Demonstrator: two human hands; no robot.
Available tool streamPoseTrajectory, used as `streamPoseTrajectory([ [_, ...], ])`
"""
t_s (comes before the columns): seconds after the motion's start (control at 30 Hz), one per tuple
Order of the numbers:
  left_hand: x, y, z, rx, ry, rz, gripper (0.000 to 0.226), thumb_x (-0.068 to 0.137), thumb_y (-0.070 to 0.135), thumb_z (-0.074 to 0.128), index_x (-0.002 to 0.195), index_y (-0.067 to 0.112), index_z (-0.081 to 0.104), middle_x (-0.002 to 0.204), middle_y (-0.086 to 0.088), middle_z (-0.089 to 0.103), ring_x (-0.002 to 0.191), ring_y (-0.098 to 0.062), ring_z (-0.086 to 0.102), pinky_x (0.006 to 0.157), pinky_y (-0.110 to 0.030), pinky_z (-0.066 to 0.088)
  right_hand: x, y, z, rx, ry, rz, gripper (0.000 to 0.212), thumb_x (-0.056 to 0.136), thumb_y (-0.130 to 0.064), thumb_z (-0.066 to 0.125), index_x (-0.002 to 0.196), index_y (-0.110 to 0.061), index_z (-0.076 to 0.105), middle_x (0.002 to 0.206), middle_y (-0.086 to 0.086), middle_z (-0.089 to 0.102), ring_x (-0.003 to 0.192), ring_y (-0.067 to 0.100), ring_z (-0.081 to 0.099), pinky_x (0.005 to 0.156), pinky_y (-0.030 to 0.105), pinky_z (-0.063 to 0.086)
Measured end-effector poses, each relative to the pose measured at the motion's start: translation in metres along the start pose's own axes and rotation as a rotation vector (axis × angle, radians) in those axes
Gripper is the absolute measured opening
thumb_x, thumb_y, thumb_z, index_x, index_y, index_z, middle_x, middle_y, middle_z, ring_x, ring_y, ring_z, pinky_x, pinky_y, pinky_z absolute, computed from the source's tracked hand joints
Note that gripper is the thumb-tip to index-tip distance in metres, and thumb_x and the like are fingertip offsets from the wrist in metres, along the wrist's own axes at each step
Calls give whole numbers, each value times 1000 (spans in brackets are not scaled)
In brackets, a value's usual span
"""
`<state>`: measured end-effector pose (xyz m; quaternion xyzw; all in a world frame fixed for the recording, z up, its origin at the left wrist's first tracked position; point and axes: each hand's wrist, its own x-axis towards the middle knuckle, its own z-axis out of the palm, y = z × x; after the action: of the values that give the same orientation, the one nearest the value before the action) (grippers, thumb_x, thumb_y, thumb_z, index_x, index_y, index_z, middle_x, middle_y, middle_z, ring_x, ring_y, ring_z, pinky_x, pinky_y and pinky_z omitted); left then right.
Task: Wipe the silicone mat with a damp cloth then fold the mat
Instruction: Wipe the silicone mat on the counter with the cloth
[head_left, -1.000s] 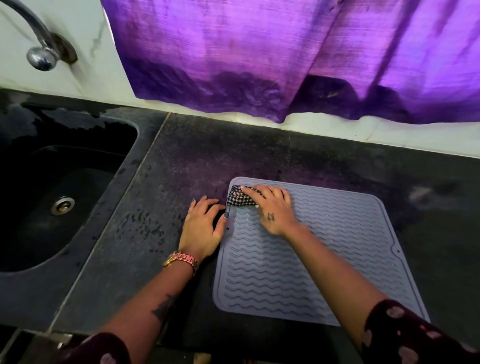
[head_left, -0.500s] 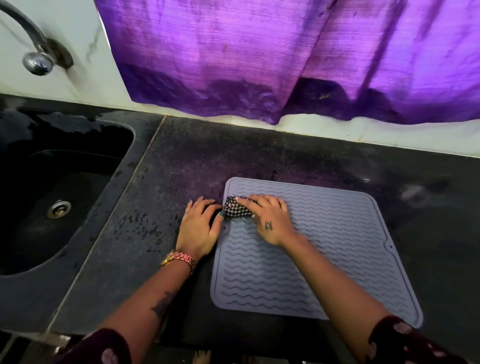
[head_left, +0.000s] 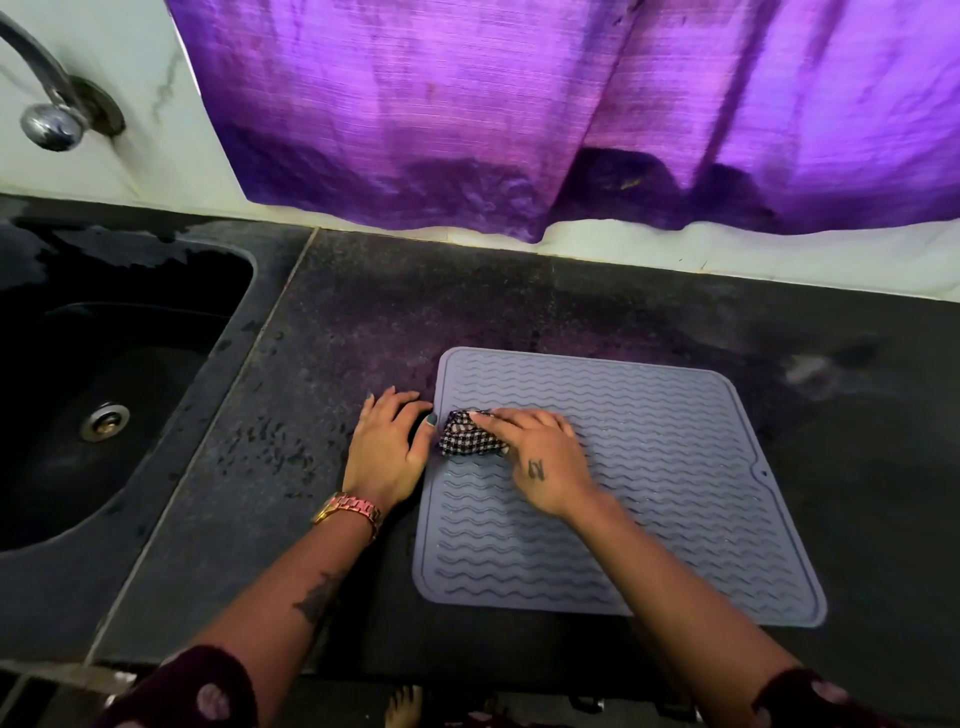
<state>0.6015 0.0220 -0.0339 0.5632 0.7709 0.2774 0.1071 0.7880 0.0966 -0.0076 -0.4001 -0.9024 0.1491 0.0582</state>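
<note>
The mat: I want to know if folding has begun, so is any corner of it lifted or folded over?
No, the mat lies flat on the counter with all visible corners down.

- Your left hand lies flat, palm down, fingers straight and together, thumb stretched right.
- Your right hand presses down with straight fingers pointing left.
- Both your forearms reach forward, the right angled leftward.

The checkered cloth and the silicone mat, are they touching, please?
Touching: the head view shows the checkered cloth lying on the silicone mat, pressed down by the right hand.
</note>
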Motion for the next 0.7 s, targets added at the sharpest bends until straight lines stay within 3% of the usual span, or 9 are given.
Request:
streamPoseTrajectory([
  [0.07, 0, -1, 1, -2, 6, 2, 51, 88, 37, 32, 121, 11, 60, 133, -8, 54, 136, -28, 34, 118, -44, 13, -13, -6, 5, 8, 78, 14, 71, 84, -3, 51, 139, -45, 33, 143, -9, 44, 130, 17, 36, 113, 41, 11],
  [0.2, 1, -2, 2, -4, 12, 2, 50, 88, 36, 33, 121, 10, 61, 133, -8, 54, 135, -29, 35, 118, -45, 13, -37, -15, 27, -62, 109, 14, 82, 79, 1, 48, 143, -45, 23, 149, -8, 34, 139, 21, 24, 114, 42, -5],
  [0.43, 0, -1, 1, 15, -4, 2, 52, 87, 38, 32, 122, 11, 59, 135, -7, 52, 136, -27, 33, 118, -44, 12, -21, -14, 2, -8, -29, 21, 74, 83, -5, 51, 140, -45, 29, 147, -11, 37, 132, 17, 29, 111, 41, 11],
  [0.57, 0, -2, 1, 18, -12, 5, 52, 87, 38, 32, 123, 12, 59, 136, -8, 52, 137, -28, 32, 118, -44, 12, -51, -26, 11, 2, 103, 8, 73, 74, -6, 51, 137, -41, 37, 137, -8, 51, 123, 20, 45, 107, 44, 24],
  [0.7, 1, -2, 2, 21, -3, 3, 51, 87, 38, 33, 122, 11, 59, 134, -8, 53, 136, -29, 34, 118, -45, 13, -70, -33, 31, -38, 113, -8, 75, 70, -4, 49, 136, -38, 41, 137, -5, 51, 126, 25, 45, 109, 52, 21],
])
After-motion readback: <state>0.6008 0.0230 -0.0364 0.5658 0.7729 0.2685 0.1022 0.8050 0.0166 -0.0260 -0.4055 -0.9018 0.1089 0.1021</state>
